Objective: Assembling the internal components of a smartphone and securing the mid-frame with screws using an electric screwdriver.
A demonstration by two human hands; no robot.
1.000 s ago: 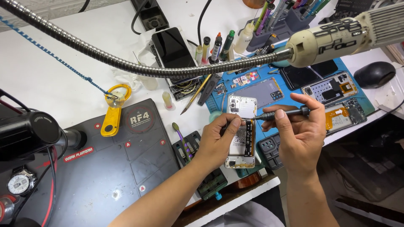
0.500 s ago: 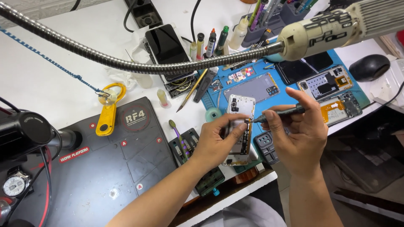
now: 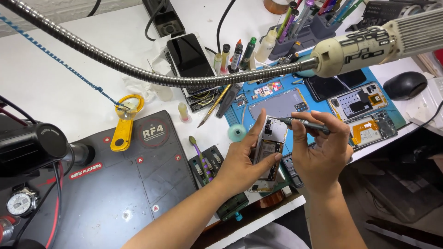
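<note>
- Over the near edge of the blue mat, the left hand holds an opened phone upright on its long side, fingers curled around one edge and thumb pressed on the other, so the bare insides face the camera.
- Right beside it, the right hand pinches a dark screwdriver between thumb and fingertips, the fingers bunched tight around the shaft.
- That screwdriver lies nearly level, its tip touching the top end of the phone, near the camera cutout.
- Behind the phone, flat on the blue mat, lies a grey back cover, and to the right of it sit two more stripped phone frames with their boards showing.
- Left of the blue mat, a round teal disc rests on the white bench, just beside the left thumb.
- Further left of the mat lies a black work pad, with a yellow tool at its top edge.
- Above the mat, a metal gooseneck sweeps across the view to a cream-coloured nozzle.
- Behind the mat, a dark phone lies face up, with small bottles next to it.
- Right of the mat sits a black mouse.
</note>
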